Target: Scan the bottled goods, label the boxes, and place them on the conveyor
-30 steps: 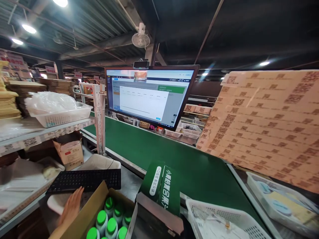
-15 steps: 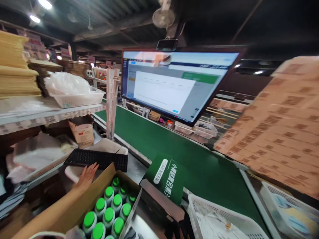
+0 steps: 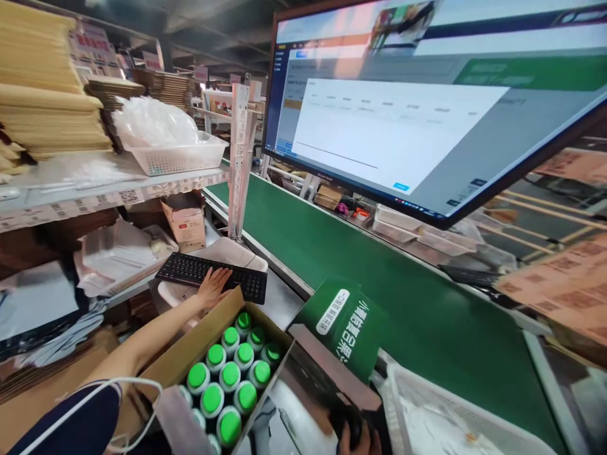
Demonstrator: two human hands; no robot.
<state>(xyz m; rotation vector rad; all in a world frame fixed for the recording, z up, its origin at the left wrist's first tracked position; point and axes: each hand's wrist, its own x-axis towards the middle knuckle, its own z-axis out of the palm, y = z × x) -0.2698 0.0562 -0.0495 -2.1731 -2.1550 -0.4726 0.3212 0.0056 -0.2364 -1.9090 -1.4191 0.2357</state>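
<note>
My left hand [image 3: 214, 287] lies palm down with fingers stretched out over the black keyboard [image 3: 183, 270]. Its forearm passes beside an open cardboard box [image 3: 202, 341]. Inside that box stand several white bottles with green caps [image 3: 230, 375]. At the bottom edge my right hand [image 3: 359, 441], partly cut off by the frame, has its fingers curled over a dark rounded thing that looks like a computer mouse [image 3: 345, 416]. A green box with white lettering [image 3: 351, 325] stands just beyond it.
A large monitor [image 3: 379, 133] hangs over a green conveyor belt [image 3: 427, 303]. To the left, a shelf [image 3: 102, 201] holds yellow envelopes [image 3: 47, 76] and a white basket [image 3: 175, 158] of plastic bags. Another white basket [image 3: 398, 392] stands at lower right.
The view has tilted down and moved closer to the monitor. My left hand has shifted right over the keys, and my right hand now shows at the bottom edge.
</note>
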